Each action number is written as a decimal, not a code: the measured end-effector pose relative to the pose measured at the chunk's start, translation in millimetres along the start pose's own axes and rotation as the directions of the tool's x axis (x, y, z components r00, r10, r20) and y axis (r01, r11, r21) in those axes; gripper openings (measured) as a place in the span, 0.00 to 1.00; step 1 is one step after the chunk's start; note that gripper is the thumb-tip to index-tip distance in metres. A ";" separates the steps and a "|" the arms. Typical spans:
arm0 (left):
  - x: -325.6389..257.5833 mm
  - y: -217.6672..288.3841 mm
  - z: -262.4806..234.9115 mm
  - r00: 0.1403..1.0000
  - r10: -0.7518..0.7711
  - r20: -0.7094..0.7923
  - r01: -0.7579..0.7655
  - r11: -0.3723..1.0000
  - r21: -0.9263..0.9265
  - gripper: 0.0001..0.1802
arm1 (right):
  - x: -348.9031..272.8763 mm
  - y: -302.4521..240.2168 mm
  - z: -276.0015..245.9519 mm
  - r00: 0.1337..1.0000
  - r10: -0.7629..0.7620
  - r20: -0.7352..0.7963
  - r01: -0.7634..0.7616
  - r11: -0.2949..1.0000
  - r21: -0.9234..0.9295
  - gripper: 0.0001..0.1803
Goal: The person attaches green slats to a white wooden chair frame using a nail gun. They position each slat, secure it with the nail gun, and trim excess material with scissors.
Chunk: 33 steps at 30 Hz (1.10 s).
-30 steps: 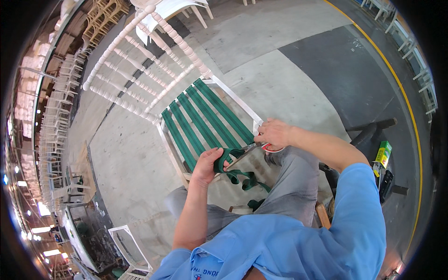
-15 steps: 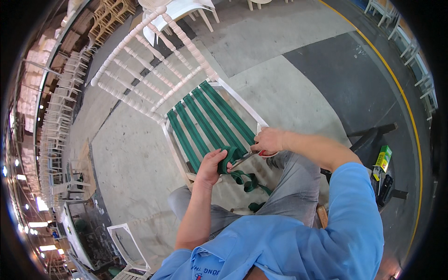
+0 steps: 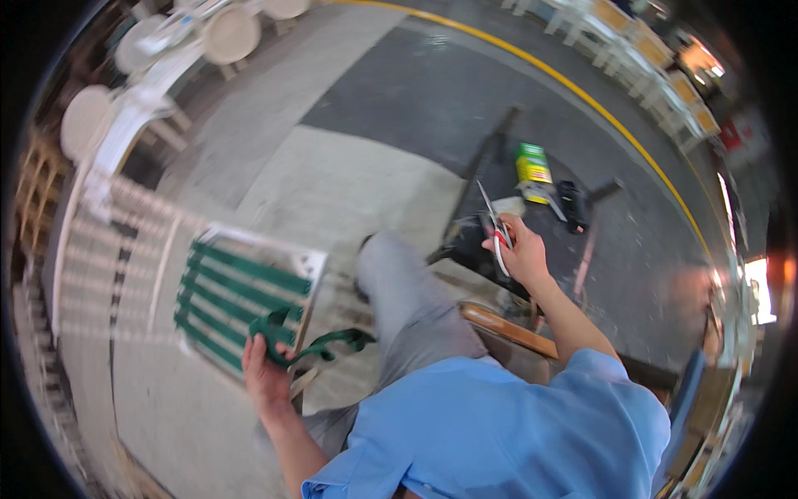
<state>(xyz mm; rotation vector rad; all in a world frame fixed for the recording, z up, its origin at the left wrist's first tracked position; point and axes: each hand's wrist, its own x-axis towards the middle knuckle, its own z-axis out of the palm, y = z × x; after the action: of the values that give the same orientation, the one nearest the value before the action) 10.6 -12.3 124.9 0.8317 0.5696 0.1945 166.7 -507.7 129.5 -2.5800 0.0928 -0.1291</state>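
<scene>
My left hand [image 3: 268, 370] is closed round a bundle of green webbing [image 3: 270, 328], and a loose curling tail [image 3: 337, 339] trails off to its right. Beyond it is a white chair [image 3: 314, 264] with a spindle back, its seat crossed by several green straps [image 3: 249, 268] running side by side. Out to the right, my right hand [image 3: 525, 252] grips scissors [image 3: 501, 241] by their red and white handles, blades pointing away from me. The scissors are over or near a small black stool [image 3: 489, 154].
On the stool stand a green and yellow box [image 3: 533, 170] and a black object [image 3: 572, 204] I cannot make out. A wooden piece [image 3: 507, 327] lies beside my right leg. White tables and round-seated stools [image 3: 231, 35] are far left; several pale chairs [image 3: 623, 37] line the far right.
My view has swung right. My right hand has left the chair's front corner and moved right with the scissors toward the black stool. My left hand still holds the webbing.
</scene>
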 end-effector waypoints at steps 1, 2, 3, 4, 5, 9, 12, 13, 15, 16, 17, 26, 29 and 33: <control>-0.3 -2.1 6.1 0.996 -0.031 0.083 0.029 0.999 0.027 0.09 | -20.4 27.6 -19.9 0.990 0.128 -0.053 -0.130 0.990 -0.049 0.32; -1.1 -0.7 10.9 0.993 -0.033 0.112 0.027 0.998 0.050 0.09 | -40.9 49.4 -37.2 0.975 0.209 -0.078 -0.217 0.969 -0.116 0.33; -0.8 0.6 16.7 0.988 -0.038 0.147 0.028 0.997 0.069 0.10 | -58.7 68.0 -50.4 0.968 0.223 -0.115 -0.239 0.959 -0.152 0.33; 0.5 -0.3 23.8 0.984 -0.030 0.174 0.016 0.997 0.077 0.10 | -72.9 87.6 -56.6 0.958 0.253 -0.136 -0.276 0.941 -0.194 0.33; 1.7 1.4 29.7 0.982 -0.015 0.190 -0.002 0.996 0.088 0.10 | -80.4 104.8 -59.6 0.938 0.317 -0.138 -0.343 0.907 -0.246 0.33; 1.0 20.1 53.1 0.971 0.034 0.238 -0.052 0.996 0.070 0.12 | -66.5 128.5 -56.5 0.926 0.359 -0.114 -0.375 0.851 -0.367 0.28; -6.7 44.0 69.4 0.936 0.097 0.339 -0.141 0.984 0.108 0.14 | -27.6 82.1 -45.3 0.991 0.059 -0.117 -0.084 0.972 -0.218 0.27; -11.7 52.7 75.2 0.911 0.125 0.393 -0.192 0.972 0.136 0.14 | -12.5 55.9 -39.4 0.996 0.043 -0.074 -0.053 0.990 -0.128 0.28; -22.7 70.1 85.3 0.875 0.176 0.452 -0.256 0.959 0.123 0.15 | 11.4 -8.9 -14.3 0.954 -0.188 0.235 0.123 0.956 0.265 0.34; -27.8 76.6 90.3 0.849 0.199 0.489 -0.290 0.950 0.117 0.16 | 13.8 -45.2 10.7 0.873 -0.309 0.378 0.177 0.922 0.344 0.39; -33.3 82.6 94.5 0.837 0.218 0.502 -0.301 0.949 0.090 0.16 | 13.8 -80.0 35.2 0.730 -0.531 0.431 0.280 0.807 0.520 0.44; -113.6 124.7 44.4 0.807 0.372 0.458 -0.345 0.927 -0.146 0.19 | -71.9 -249.4 209.1 -0.210 -0.598 0.773 -0.138 0.801 0.582 0.29; -146.9 140.2 -14.7 0.771 -0.193 0.607 -0.233 0.802 0.551 0.20 | -31.4 -250.2 211.6 0.005 -0.449 0.893 -0.367 0.830 0.420 0.31; -158.4 72.3 -59.3 0.834 -0.529 0.157 -0.333 -0.255 0.908 0.27 | -24.1 -249.6 189.2 -0.113 -0.656 0.746 -0.120 0.754 0.645 0.25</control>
<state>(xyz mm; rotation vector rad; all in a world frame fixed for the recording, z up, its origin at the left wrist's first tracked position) -150.1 13.9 210.4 2.4659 0.0524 -0.9584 173.7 -195.0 100.5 -1.3652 -0.9906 1.4507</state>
